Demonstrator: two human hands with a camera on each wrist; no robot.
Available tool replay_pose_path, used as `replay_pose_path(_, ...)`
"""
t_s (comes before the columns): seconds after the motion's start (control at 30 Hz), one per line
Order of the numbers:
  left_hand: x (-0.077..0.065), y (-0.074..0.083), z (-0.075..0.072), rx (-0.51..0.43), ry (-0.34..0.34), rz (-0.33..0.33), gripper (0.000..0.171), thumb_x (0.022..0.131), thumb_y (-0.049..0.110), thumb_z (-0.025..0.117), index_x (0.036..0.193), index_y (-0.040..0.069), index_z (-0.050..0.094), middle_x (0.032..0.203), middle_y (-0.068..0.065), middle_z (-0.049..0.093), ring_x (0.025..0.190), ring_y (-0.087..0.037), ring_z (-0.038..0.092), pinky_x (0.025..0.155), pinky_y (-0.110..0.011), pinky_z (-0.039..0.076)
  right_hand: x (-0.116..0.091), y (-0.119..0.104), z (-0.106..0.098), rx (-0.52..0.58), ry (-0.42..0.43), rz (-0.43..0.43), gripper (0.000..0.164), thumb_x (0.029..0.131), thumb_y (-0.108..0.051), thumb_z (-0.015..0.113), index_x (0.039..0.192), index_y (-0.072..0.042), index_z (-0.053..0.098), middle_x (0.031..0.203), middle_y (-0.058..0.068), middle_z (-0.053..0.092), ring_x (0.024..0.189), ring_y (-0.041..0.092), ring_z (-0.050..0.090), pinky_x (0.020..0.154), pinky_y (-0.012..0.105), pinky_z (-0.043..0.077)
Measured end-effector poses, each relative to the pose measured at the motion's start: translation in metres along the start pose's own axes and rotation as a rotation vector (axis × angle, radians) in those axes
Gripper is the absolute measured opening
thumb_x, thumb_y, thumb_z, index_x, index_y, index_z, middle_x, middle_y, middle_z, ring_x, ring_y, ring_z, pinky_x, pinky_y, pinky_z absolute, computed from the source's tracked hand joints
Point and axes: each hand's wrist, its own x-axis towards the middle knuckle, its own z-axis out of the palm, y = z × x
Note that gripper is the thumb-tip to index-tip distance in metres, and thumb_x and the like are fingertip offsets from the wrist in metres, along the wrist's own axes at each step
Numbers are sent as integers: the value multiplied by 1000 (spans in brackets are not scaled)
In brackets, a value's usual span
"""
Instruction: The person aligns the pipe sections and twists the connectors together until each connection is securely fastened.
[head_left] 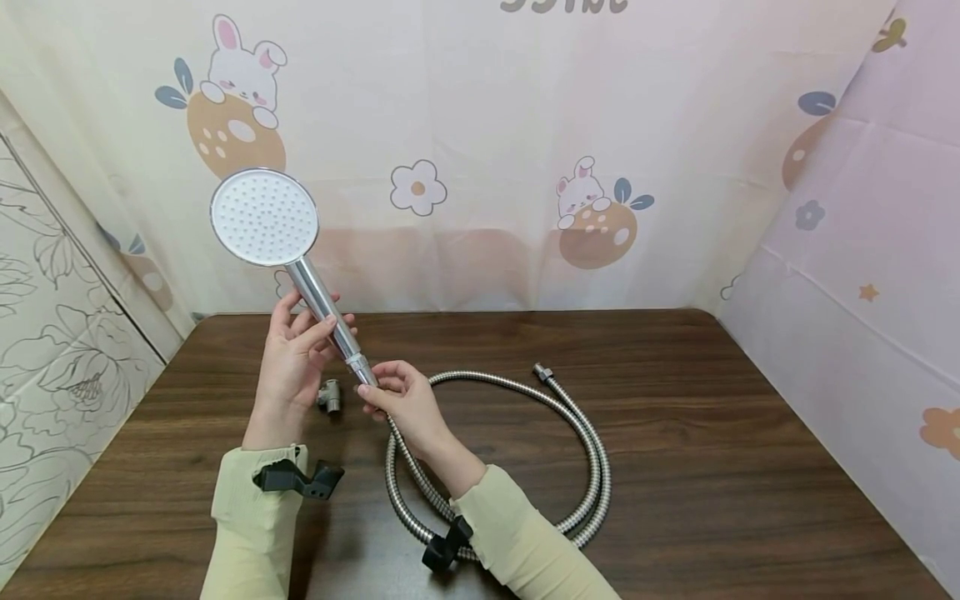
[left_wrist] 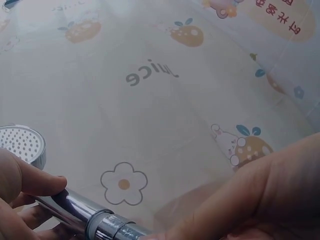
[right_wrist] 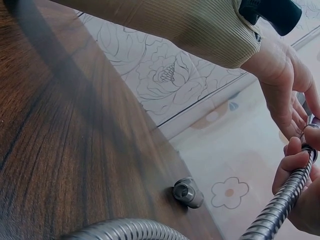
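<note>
A chrome shower head [head_left: 264,217] with a round white nozzle face is held up at the left, its handle slanting down to the right. My left hand [head_left: 291,367] grips the handle around its middle. At the handle's lower end, my right hand [head_left: 408,408] pinches the connector of the metal shower hose [head_left: 600,475], which meets the handle there. From that joint the hose drops to the table and lies in a loose coil. In the right wrist view the ribbed hose [right_wrist: 277,210] runs up into the right hand's fingers.
A small metal fitting [head_left: 329,397] lies on the dark wooden table [head_left: 712,417], left of the coil. The hose's free end [head_left: 542,372] points toward the back. Printed curtains [head_left: 480,167] rise behind the table, and a flower-patterned panel [head_left: 67,350] stands along the left side.
</note>
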Motion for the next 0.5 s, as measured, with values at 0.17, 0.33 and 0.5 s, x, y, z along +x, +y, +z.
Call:
replay_pose_path(0.17, 0, 0, 0, -13, -2, 5, 55, 87, -7, 53, 132, 15, 30, 109, -5, 60, 81, -20, 67, 73, -33, 55, 0, 0, 0, -25, 6, -11, 29, 84, -1, 60, 110, 10, 53, 85, 1, 54, 58, 5, 57, 52, 19, 45)
replay_pose_path(0.33, 1, 1, 0, -15, -4, 9, 55, 86, -8, 53, 131, 15, 30, 109, -5, 60, 81, -20, 67, 73, -33, 55, 1, 0, -1, -20, 2, -9, 28, 86, -2, 58, 110, 12, 54, 84, 1, 52, 57, 4, 57, 52, 18, 44)
replay_pose_path(0.5, 1, 1, 0, -20, -4, 9, 54, 86, -8, 53, 130, 14, 31, 108, -5, 61, 81, -20, 67, 73, -33, 55, 0, 0, 0, -16, 0, -13, 29, 87, -3, 57, 113, 11, 54, 81, 0, 54, 57, 4, 57, 51, 18, 45)
